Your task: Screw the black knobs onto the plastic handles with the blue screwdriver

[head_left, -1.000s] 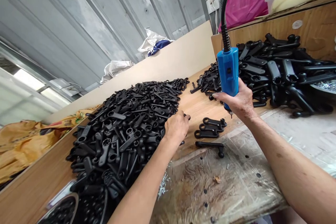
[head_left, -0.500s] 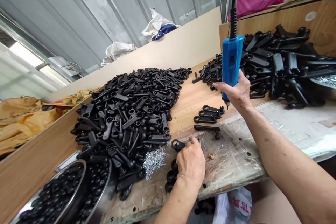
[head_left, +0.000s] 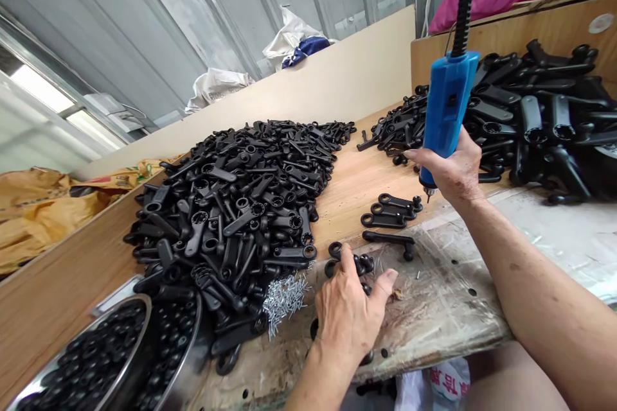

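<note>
My right hand (head_left: 456, 167) is wrapped round a blue electric screwdriver (head_left: 448, 106), its bit pointing down above the bench. My left hand (head_left: 349, 311) is over the front of the bench, thumb and forefinger spread apart, above some black crank-shaped parts (head_left: 369, 263) that it partly hides. Just behind them lies a single black arm (head_left: 388, 237), and further back a small row of similar black arms (head_left: 385, 219). A heap of small silver screws (head_left: 284, 300) sits to the left of my left hand.
A large pile of black arms (head_left: 231, 199) covers the left of the bench (head_left: 434, 295); another pile (head_left: 530, 109) is at the right. Metal bowls of black knobs (head_left: 96, 347) stand at the front left. A cable (head_left: 463, 19) rises from the screwdriver.
My left hand has let go of the black arm it was touching and its fingers have spread. The view has shifted slightly; the screwdriver is still in my right hand.
</note>
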A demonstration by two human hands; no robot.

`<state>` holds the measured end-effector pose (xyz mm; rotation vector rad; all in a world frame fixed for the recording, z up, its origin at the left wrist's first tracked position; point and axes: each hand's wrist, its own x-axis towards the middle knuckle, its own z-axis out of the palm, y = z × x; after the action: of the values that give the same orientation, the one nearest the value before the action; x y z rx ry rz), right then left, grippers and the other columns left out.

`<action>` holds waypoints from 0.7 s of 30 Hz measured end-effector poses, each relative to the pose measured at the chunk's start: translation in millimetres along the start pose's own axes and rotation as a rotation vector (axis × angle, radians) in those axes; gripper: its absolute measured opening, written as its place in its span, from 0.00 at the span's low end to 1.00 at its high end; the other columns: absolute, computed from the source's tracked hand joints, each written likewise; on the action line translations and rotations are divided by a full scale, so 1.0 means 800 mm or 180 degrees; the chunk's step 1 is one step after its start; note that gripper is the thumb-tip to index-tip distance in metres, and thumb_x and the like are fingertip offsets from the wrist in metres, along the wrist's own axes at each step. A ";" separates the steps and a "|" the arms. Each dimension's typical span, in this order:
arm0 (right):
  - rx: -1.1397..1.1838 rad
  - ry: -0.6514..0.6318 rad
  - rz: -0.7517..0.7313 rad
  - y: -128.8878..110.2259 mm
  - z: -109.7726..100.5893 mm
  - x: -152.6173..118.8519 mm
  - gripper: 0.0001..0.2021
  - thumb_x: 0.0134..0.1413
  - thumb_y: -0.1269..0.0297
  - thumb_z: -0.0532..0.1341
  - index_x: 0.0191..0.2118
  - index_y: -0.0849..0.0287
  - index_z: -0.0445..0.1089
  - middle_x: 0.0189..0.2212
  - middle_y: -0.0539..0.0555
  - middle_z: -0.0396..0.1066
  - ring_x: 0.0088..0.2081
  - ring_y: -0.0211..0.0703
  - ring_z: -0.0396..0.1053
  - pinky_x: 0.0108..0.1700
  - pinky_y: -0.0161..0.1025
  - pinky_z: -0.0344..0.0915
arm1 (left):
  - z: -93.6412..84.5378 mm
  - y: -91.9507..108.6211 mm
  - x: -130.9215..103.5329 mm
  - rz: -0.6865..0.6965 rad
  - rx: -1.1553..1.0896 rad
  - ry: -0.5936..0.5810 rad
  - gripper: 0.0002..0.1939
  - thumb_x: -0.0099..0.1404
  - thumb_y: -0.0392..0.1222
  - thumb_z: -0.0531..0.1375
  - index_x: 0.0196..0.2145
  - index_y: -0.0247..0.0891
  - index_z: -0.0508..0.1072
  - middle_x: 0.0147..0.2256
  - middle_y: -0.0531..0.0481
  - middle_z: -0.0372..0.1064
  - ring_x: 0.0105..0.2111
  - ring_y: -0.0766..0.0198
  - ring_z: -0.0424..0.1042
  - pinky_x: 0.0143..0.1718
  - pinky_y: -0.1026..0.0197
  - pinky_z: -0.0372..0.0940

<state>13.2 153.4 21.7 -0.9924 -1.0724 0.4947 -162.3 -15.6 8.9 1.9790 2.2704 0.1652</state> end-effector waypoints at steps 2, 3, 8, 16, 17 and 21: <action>0.0010 0.0006 -0.0007 -0.002 0.000 -0.001 0.20 0.28 0.55 0.72 0.30 0.53 0.67 0.22 0.46 0.65 0.23 0.42 0.63 0.25 0.41 0.62 | -0.002 -0.016 -0.001 0.0092 -0.0326 0.0151 0.37 0.69 0.60 0.44 0.60 0.23 0.57 0.42 0.33 0.73 0.41 0.48 0.74 0.41 0.52 0.68; 0.0020 0.0008 -0.0003 -0.003 0.001 -0.001 0.19 0.28 0.56 0.72 0.29 0.53 0.66 0.22 0.46 0.65 0.23 0.42 0.63 0.25 0.41 0.62 | 0.000 -0.026 -0.003 0.0165 -0.0492 0.0335 0.36 0.69 0.59 0.42 0.58 0.23 0.59 0.41 0.34 0.74 0.40 0.50 0.75 0.39 0.52 0.68; 0.0236 0.0030 -0.0055 -0.005 0.003 0.000 0.19 0.28 0.61 0.72 0.29 0.54 0.65 0.21 0.46 0.65 0.22 0.40 0.62 0.24 0.40 0.61 | 0.030 -0.072 -0.025 0.0903 -0.0629 0.2050 0.26 0.73 0.52 0.40 0.54 0.29 0.62 0.48 0.34 0.68 0.50 0.53 0.67 0.50 0.52 0.63; 0.0215 0.0066 -0.0004 0.002 0.005 0.000 0.20 0.27 0.59 0.73 0.29 0.58 0.66 0.22 0.46 0.67 0.21 0.39 0.63 0.22 0.39 0.62 | 0.045 -0.090 -0.012 0.1210 -0.0345 0.2520 0.22 0.72 0.44 0.43 0.60 0.30 0.55 0.53 0.35 0.60 0.56 0.48 0.56 0.56 0.48 0.54; 0.0184 0.0084 -0.0004 0.003 0.004 0.000 0.19 0.27 0.59 0.73 0.29 0.57 0.66 0.21 0.46 0.67 0.21 0.39 0.63 0.22 0.40 0.62 | 0.045 -0.089 -0.006 0.1231 -0.0258 0.2558 0.22 0.72 0.44 0.44 0.59 0.30 0.56 0.52 0.35 0.60 0.56 0.47 0.56 0.55 0.47 0.53; 0.0096 0.0105 -0.0008 0.005 0.003 -0.001 0.17 0.29 0.60 0.72 0.27 0.57 0.66 0.21 0.47 0.68 0.21 0.41 0.64 0.21 0.40 0.62 | 0.050 -0.085 0.013 0.1184 -0.0074 0.2558 0.20 0.70 0.41 0.47 0.57 0.30 0.58 0.51 0.33 0.62 0.56 0.45 0.56 0.54 0.45 0.53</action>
<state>11.4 155.6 17.8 -0.9695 -1.0339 0.4896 -223.2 -14.9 -41.9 2.6287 2.1804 1.2072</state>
